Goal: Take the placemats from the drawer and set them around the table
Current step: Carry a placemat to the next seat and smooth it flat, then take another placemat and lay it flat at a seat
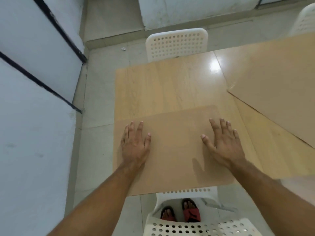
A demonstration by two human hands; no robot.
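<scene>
A tan rectangular placemat (175, 150) lies flat at the near edge of the light wooden table (162, 89), overhanging that edge a little. My left hand (134, 143) rests palm down on its left part, fingers spread. Flat on its right part lies my right hand (223, 142), fingers also apart. Neither hand grips anything. A second tan placemat (279, 86) lies angled on the right side of the table, running out of view. No drawer is in view.
A white perforated chair (177, 44) stands at the table's far side, another white chair (196, 225) at the near side by my feet, a third chair (305, 19) at top right. White panels with dark frames (34, 65) line the left, across a tiled floor strip.
</scene>
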